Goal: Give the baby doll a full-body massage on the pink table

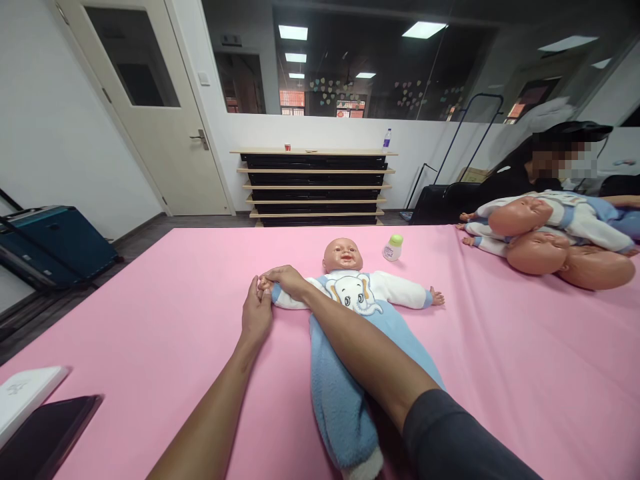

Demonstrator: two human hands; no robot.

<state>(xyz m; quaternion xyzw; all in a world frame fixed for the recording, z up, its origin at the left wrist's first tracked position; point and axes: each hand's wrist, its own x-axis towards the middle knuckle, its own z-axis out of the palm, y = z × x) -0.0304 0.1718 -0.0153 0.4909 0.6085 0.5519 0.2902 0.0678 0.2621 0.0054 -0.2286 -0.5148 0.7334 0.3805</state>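
On its back on the pink sheet (200, 333) lies a baby doll (373, 320) in a blue and white suit with an elephant on the chest. Its head points away from me and both arms are stretched out sideways. My left hand (256, 312) is closed around the doll's small hand at the left end of its sleeve. My right hand (287, 279) reaches across the doll's chest and grips the same hand and cuff from above. My fingers partly hide the doll's hand. Beyond its head stands a small white bottle (393, 249) with a green cap.
Several more dolls (540, 250) are piled at the right, near a person in black (520, 167). A dark phone (47, 433) and a white box (30, 393) lie at the near left corner. A shelf stack (315, 180) stands behind the table, and a blue suitcase (57, 243) at the left.
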